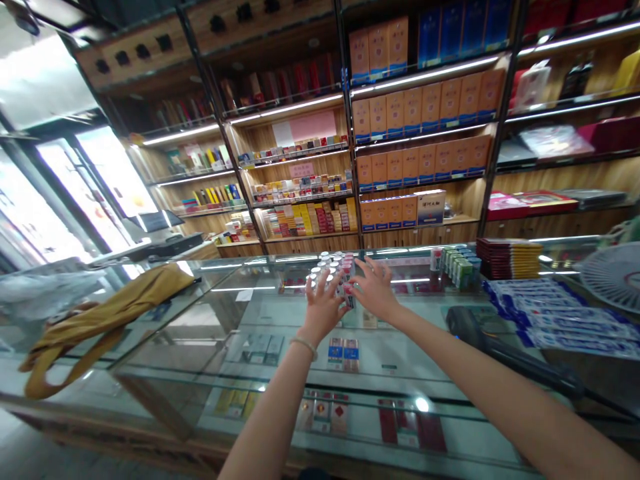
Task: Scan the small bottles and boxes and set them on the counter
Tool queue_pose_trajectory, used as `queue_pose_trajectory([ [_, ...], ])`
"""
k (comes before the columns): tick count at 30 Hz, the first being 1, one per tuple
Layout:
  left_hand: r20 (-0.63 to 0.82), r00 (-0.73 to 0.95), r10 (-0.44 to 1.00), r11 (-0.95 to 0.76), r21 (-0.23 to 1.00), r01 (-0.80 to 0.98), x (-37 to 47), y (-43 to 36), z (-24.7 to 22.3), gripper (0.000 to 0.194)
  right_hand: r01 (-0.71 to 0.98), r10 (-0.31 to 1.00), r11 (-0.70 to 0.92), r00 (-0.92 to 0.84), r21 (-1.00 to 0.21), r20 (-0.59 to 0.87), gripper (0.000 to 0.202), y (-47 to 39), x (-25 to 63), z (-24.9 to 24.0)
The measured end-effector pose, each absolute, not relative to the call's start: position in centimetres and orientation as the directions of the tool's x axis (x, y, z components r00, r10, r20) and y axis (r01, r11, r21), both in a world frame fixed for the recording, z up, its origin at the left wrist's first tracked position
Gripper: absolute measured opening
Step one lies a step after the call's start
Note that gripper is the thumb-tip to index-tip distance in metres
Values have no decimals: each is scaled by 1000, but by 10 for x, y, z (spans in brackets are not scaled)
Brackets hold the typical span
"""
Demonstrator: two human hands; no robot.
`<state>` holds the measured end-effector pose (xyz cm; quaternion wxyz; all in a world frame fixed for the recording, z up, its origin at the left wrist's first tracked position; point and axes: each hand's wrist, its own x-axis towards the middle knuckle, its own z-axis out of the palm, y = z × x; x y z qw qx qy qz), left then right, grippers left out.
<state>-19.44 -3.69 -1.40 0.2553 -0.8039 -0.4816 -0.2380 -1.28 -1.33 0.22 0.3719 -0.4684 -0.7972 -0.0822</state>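
A tight cluster of small bottles with white lids (325, 257) stands on the glass counter (280, 320), with pink-toned ones (347, 259) along its right side. My left hand (325, 307) reaches over the cluster's near side, its fingers spread on or just above the lids. At the right edge of the same cluster is my right hand (375, 290), fingers apart and curved, the fingertips touching or very near the bottles. Neither hand visibly grips a bottle. My fingers partly hide the front bottles, and their labels are too small to read.
A black handheld barcode scanner (515, 357) lies right of my right forearm. Beyond it are blue-and-white packets (565, 313), stacked red-and-yellow packs (507, 259), green bottles (457, 265) and a white fan (613, 273). A mustard bag (120, 313) lies left. Stocked shelves (425, 167) stand behind.
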Motion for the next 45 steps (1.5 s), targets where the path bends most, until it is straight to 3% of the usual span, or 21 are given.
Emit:
queue_pose_trajectory([
  [11,632,403,662,-392,-167,905,-196,-40,-13,14,788,693,550,-246,-277,678,25,-8,-14,-16],
  [17,719,268,641,-305,-82,949,-200,-44,-5,41,782,688,557,-245,-280,683,44,-13,-7,-26],
  [22,705,304,641,-323,-111,940,-198,-44,-6,50,789,690,564,-285,-246,666,51,-13,-4,-41],
  [33,682,399,613,-330,-238,914,-197,-22,-8,46,810,710,522,-240,-267,662,50,-2,-18,-49],
  [45,736,386,556,-253,-293,922,-187,5,-8,23,869,725,419,-147,-262,673,55,27,-35,-52],
])
